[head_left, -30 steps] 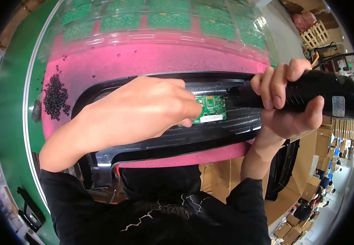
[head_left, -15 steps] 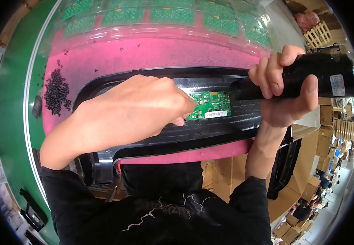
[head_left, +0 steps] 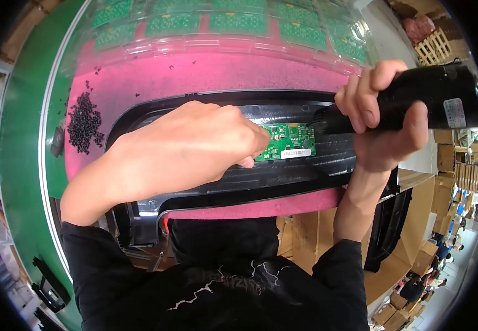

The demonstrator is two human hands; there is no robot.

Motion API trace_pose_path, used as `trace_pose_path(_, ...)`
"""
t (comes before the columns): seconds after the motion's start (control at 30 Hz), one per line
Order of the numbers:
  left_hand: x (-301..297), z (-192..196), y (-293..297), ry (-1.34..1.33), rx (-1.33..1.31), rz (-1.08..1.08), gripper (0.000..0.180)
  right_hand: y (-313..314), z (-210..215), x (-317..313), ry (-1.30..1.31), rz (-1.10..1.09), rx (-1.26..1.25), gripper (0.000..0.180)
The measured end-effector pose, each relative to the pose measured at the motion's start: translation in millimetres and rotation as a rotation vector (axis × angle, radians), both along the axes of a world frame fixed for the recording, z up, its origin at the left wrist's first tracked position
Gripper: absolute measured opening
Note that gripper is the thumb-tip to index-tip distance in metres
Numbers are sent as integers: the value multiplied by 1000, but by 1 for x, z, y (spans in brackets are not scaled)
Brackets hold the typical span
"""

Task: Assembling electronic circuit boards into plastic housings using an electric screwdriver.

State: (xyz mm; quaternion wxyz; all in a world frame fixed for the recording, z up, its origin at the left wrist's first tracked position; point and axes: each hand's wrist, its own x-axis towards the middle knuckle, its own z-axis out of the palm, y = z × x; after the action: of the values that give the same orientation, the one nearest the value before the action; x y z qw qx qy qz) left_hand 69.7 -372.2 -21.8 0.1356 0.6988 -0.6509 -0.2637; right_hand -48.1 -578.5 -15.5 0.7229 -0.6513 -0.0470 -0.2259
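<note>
A green circuit board [head_left: 293, 139] with a white label lies inside a long black plastic housing [head_left: 211, 190]. Over the board's left end, my left hand [head_left: 208, 138] is closed, knuckles up; its fingertips and whatever they pinch are hidden beneath it. My right hand [head_left: 379, 124] wraps round a thick black electric screwdriver [head_left: 426, 96], held lying sideways. The tool's dark, narrower front end reaches the board's right end, and its tip is not distinguishable there.
A heap of small black screws [head_left: 84, 124] sits on the pink mat [head_left: 217, 69] at left. Clear plastic trays [head_left: 167, 41] of green boards stand along the back. A cardboard box [head_left: 404, 220] with black parts is at lower right.
The whole scene has shifted slightly to the right in the picture. Both hands, the screwdriver and the board keep nearly the same places relative to one another.
</note>
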Motion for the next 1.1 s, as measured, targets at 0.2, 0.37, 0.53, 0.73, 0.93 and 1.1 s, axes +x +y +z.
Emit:
trace_pose_path(0.2,1,1,-2,20,-40,-18,26,-4,0,0,11,12,-60,50)
trace_pose_path(0.37,1,3,-4,9,-34,-49,15,-8,-1,1,11,33,-36,52)
trace_pose_path(0.53,0,-5,-4,34,-49,-18,14,-2,5,-11,-103,-26,188,51)
trace_pose_path(0.73,-5,-4,-15,246,-411,109,17,-1,21,-32,-384,115,555,35)
trace_pose_path(0.93,-4,-5,-12,205,-385,77,21,14,18,-34,-358,102,570,30)
trace_pose_path(1.1,-5,-5,-13,186,-420,77,22,20,20,-35,-359,78,506,30)
